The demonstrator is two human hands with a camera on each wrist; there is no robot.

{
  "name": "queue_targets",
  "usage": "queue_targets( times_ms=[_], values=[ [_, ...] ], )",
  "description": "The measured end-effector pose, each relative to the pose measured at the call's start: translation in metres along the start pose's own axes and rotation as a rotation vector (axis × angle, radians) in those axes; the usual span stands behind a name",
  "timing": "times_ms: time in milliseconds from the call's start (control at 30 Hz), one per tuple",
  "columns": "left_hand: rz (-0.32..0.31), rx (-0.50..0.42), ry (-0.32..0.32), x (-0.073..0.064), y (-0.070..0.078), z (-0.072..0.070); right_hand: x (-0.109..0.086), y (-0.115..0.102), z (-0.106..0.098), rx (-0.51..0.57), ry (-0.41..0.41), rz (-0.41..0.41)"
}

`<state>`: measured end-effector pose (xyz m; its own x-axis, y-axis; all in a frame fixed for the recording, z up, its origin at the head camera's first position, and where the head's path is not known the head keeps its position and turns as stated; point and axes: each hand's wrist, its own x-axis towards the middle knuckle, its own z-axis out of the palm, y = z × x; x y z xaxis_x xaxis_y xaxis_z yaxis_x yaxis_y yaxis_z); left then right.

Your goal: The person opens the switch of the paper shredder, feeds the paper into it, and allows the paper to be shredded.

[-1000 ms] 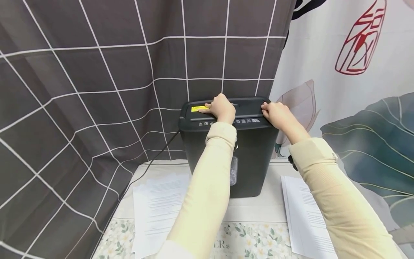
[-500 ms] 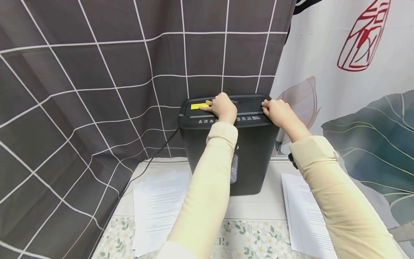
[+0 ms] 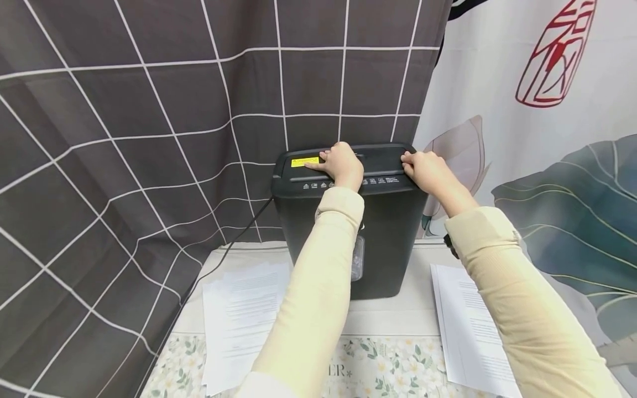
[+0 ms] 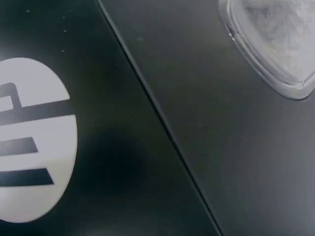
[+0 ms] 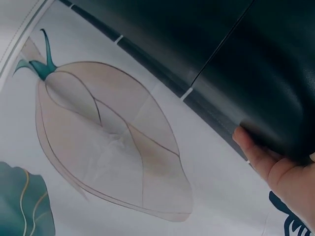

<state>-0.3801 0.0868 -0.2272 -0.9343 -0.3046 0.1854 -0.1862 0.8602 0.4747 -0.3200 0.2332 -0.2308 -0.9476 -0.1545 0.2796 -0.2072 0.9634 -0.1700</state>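
A black paper shredder (image 3: pixel 383 237) stands upright on the table, with a yellow label (image 3: pixel 304 162) and a row of white icons on its lid. My left hand (image 3: pixel 343 167) rests on top near the middle, its thumb stretched toward the label. Most of its fingers are hidden behind the back of the hand. My right hand (image 3: pixel 429 172) grips the lid's right end, fingers over the rim. In the right wrist view a fingertip (image 5: pixel 242 135) presses the dark side. The left wrist view shows only the shredder's front, with a clear window (image 4: pixel 275 44) and a white emblem (image 4: pixel 39 142).
Printed sheets (image 3: pixel 244 326) lie left of the shredder, and another paper stack (image 3: pixel 473 331) lies to its right. A black cord (image 3: pixel 219 265) runs down at the left. Behind hangs a dark grid curtain (image 3: pixel 189 110), with a pale printed cloth (image 3: pixel 473 66) beside it.
The view shifts slightly, and the shredder appears a little higher and further left. Both hands keep about the same places on the lid.
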Motion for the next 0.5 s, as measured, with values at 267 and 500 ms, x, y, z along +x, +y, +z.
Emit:
queue_targets(
  times_ms=[267,500],
  values=[
    [0.022,0.005,0.022,0.0006,-0.0032,0.0013,-0.0003,0.0,-0.0003,0.013,-0.013,0.002],
    [0.059,0.032,0.005,-0.0023,-0.0047,-0.0016,-0.0016,0.0008,-0.0019,0.004,-0.005,-0.006]
  ],
)
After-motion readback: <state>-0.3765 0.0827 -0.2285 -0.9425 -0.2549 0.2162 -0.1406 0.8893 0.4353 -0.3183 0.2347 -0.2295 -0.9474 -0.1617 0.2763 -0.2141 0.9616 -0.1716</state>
